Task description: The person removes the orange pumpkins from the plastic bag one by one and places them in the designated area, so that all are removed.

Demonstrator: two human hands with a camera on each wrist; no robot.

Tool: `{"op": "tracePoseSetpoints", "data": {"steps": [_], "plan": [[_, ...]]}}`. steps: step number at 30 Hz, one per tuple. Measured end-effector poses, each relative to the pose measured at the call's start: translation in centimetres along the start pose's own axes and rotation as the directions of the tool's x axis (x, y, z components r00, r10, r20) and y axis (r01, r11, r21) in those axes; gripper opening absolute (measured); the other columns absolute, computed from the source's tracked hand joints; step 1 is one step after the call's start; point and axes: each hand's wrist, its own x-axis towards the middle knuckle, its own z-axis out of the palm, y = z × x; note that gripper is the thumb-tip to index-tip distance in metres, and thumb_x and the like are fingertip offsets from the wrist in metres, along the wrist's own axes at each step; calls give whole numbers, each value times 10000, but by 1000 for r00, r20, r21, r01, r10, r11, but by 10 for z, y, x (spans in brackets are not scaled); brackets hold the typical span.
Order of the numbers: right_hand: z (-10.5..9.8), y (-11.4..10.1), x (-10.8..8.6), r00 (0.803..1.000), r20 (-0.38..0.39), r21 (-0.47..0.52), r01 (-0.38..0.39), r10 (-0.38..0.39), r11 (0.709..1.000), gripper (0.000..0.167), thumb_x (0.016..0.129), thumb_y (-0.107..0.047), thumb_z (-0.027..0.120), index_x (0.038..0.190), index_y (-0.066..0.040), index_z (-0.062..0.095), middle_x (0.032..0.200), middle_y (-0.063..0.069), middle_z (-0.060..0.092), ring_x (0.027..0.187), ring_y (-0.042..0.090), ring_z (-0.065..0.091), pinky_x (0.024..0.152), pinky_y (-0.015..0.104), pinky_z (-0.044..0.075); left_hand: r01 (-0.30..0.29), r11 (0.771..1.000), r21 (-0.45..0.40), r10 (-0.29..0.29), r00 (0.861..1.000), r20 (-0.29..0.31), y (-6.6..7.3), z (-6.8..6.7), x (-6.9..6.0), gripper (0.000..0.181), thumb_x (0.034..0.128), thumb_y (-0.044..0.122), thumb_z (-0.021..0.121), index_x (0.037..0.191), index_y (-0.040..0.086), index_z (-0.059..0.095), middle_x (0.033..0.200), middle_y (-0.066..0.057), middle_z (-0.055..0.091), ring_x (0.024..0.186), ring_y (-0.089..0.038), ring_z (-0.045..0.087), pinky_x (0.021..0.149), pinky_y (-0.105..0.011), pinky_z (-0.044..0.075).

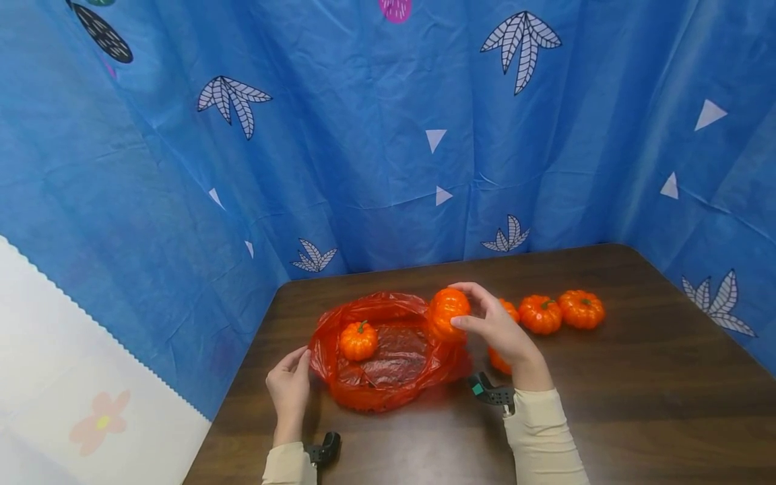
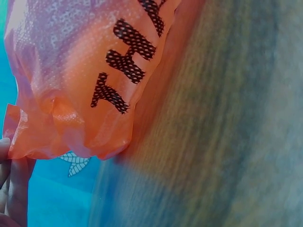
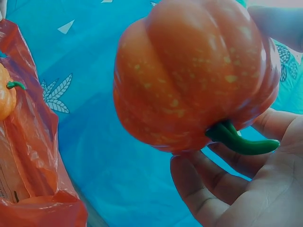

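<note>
My right hand (image 1: 500, 330) grips a small orange pumpkin (image 1: 449, 314) above the right rim of a red plastic bag (image 1: 388, 397). In the right wrist view its green stem (image 3: 241, 139) points toward the palm, and fingers and thumb hold it from opposite sides. The bag lies with its mouth spread wide on the table. Another pumpkin (image 1: 358, 341) sits inside, toward the left. At the bag's left edge my left hand (image 1: 288, 387) pinches the plastic rim between thumb and fingers. Black printed letters (image 2: 125, 52) show on the bag in the left wrist view.
On the brown table (image 1: 655, 404), right of the bag, stand one pumpkin (image 1: 541, 314) and a neighbouring pumpkin (image 1: 582, 309). Others are partly hidden behind my right hand and wrist, including a lower pumpkin (image 1: 500, 361). A blue patterned curtain (image 1: 388, 135) hangs behind the table.
</note>
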Motion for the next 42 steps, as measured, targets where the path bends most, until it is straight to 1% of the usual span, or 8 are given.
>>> {"op": "tracePoseSetpoints", "data": {"steps": [7,12,14,19,24,28,30,42], "plan": [[-2,-1,-1,1000,-5,5,10,-10,1000,535,930,-142,672,1415,-111,448,1295,97,561,1093,257,609,886,326,591,19,1000,-5,-19,1000,3,0,0,0,234,951,236,698,1080,55,771,1094,-167,757,964,-271,741,720,-82,546],[-5,0,-2,1000,-8,6,18,-18,1000,542,930,-131,669,1422,-95,444,1281,77,570,1080,248,619,874,324,596,-3,1000,-9,3,1000,0,1,-1,1,238,948,234,702,1080,49,772,1088,-172,758,966,-310,736,712,-59,532],[-7,1,-2,1000,-9,7,24,-24,1000,543,936,-122,661,1428,-74,436,1277,71,570,1072,244,622,870,317,596,-8,1000,-7,8,1000,-3,1,-1,0,240,947,235,704,1079,47,772,1082,-174,758,954,-298,737,709,-54,528],[-10,2,-2,999,-23,5,39,-39,999,553,945,-101,642,1444,-35,414,1288,73,557,1050,204,629,861,289,593,-9,1000,1,9,1000,-12,1,0,0,232,944,234,707,1073,54,776,1073,-169,762,907,-193,742,715,-54,527],[-13,3,-3,998,-44,-3,42,-43,999,572,945,-85,642,1455,-10,393,1322,129,527,1055,169,625,866,262,588,-30,1000,8,30,999,-24,-1,0,1,216,937,213,717,1057,44,779,1048,-165,767,848,-66,726,711,-49,525],[-15,4,-4,998,-62,-2,14,-14,1000,573,944,-84,645,1447,-18,380,1342,139,510,1076,156,611,874,252,584,-41,999,9,41,999,-32,-1,1,1,205,933,190,721,1050,31,778,1037,-173,768,775,99,654,696,-33,513],[-15,4,-5,998,-68,1,2,-1,1000,559,945,-89,646,1431,-22,378,1331,130,513,1075,160,607,870,253,585,-43,999,8,43,999,-32,-1,1,1,198,933,175,719,1047,23,776,1037,-179,766,752,149,619,689,-31,511],[-20,4,-8,996,-84,-5,-1,0,1000,507,949,-105,653,1382,-18,405,1258,56,553,1068,180,609,852,271,590,-60,998,6,60,998,-30,-3,1,2,179,931,152,718,1030,16,776,1029,-184,766,724,147,620,663,-53,526]]}}
